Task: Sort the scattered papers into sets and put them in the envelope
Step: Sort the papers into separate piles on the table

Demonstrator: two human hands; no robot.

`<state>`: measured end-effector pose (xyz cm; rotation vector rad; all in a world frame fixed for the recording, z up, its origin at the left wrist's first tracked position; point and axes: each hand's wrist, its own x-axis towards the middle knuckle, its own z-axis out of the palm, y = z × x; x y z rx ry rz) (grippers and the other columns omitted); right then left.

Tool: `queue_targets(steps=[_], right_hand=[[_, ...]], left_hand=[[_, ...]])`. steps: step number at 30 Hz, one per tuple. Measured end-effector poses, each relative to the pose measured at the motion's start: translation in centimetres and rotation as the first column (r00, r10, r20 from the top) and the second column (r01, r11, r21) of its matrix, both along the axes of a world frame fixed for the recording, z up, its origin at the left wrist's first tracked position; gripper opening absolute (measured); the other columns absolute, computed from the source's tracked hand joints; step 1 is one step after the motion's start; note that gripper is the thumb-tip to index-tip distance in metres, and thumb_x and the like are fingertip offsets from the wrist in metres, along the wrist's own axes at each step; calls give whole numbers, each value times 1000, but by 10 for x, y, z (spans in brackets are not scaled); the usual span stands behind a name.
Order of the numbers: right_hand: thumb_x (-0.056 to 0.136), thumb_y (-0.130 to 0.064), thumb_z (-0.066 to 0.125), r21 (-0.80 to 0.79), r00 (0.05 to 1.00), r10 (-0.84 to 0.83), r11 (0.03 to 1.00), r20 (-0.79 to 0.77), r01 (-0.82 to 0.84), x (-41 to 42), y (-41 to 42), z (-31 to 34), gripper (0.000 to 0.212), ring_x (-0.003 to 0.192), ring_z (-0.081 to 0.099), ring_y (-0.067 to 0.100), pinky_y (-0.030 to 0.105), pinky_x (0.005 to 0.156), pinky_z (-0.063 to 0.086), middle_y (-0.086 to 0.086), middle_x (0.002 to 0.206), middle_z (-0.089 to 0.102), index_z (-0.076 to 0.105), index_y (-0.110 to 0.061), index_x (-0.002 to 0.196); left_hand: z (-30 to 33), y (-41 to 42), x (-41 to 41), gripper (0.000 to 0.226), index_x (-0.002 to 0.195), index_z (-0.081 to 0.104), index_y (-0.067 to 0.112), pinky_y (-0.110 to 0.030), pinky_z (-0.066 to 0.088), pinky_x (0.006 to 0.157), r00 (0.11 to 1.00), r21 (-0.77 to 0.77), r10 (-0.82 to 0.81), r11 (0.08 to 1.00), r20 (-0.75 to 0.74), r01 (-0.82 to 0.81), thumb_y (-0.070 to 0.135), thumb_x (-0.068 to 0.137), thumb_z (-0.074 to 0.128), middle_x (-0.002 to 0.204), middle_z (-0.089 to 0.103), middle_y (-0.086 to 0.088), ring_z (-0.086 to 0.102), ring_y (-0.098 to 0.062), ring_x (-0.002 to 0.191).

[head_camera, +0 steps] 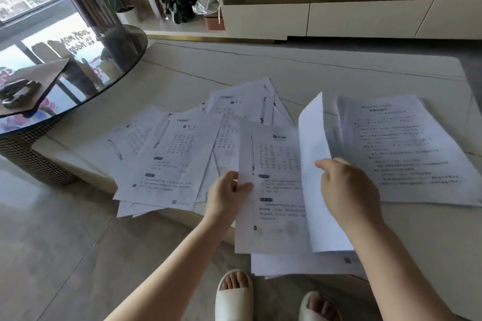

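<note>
Printed papers (177, 154) lie fanned and overlapping across a pale marbled tabletop (339, 70), their near edges hanging past its front lip. One printed sheet (271, 190) is lifted above the pile, its left edge pinched between the thumb and curled fingers of the left hand (225, 197), so the page spreads to the right of that grip. Just beside it, a blank-sided sheet (313, 164) stands curled upward, its right edge held in the closed grip of the right hand (347, 187); the page rises above and drops below the knuckles. To the right, a separate stack of text pages (407, 148) rests flat on the tabletop, partly behind the right hand. More sheets (300, 264) lie under the two lifted pages at the near edge. A round glass table (104, 60) bearing a black stapler (18, 92) stands at far left. Two feet in cream slippers (234, 294) show on the floor below.
</note>
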<state>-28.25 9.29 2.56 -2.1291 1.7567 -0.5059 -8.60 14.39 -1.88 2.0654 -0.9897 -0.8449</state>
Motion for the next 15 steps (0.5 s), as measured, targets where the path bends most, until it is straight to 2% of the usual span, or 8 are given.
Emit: queue_targets(steps=[3,6,8,10,12,13,14,15], right_hand=[[92,-12,46,136,976,110,981,188,-137,10,10,-7,26,93,61,29,30,75,46,8,97,68,67,-3,104],[91,-38,55,310,909,59,929,413,-201,18,15,-6,39,79,62,25,28,64,42,7,76,67,68,-2,89],[86,-52,57,343,908,28,921,418,-187,19,17,-7,50,59,54,20,27,54,37,3,61,55,65,-3,77],[87,-43,59,285,952,49,948,302,-139,17,17,-11,45,49,44,17,27,49,32,0,54,46,52,-8,62],[90,-19,54,201,986,27,978,165,-60,14,15,-12,44,47,27,17,29,46,20,-1,51,30,29,-13,54],[89,-13,51,158,992,10,987,124,-30,11,13,-11,45,49,23,19,29,46,16,0,51,25,23,-13,55],[89,-11,52,134,994,-6,991,106,-8,7,11,-11,45,52,22,23,30,46,15,1,51,23,20,-13,56],[88,-11,53,109,994,-19,994,106,8,5,9,-10,46,55,21,25,31,47,14,2,51,23,20,-12,57]], left_hand=[[-1,8,-24,35,127,52,16,-19,51,61,983,-143,-43,990,-177,18,25,94,57,85,65,5,63,-7,72],[9,17,-43,55,121,60,11,-23,53,75,823,-170,-112,985,-557,19,51,91,37,97,70,1,69,-11,84],[10,23,-51,67,115,66,18,-32,52,89,759,-141,-144,988,-634,69,63,84,27,110,71,-2,68,-15,100],[13,27,-53,69,115,66,17,-35,50,93,722,-127,-139,989,-678,72,64,87,24,113,71,-3,66,-16,106],[15,32,-47,50,106,68,18,-33,53,89,819,-117,-123,991,-561,69,53,94,35,106,72,-1,66,-18,101],[12,35,-40,33,98,68,21,-32,54,84,925,-80,-93,994,-368,68,46,94,46,98,71,2,66,-17,95],[7,41,-30,20,91,65,23,-32,54,80,996,6,-45,999,-72,46,40,92,55,91,68,6,64,-16,88],[5,50,-24,15,85,62,23,-32,53,74,987,98,-18,995,159,2,38,89,60,85,64,8,61,-14,82]])
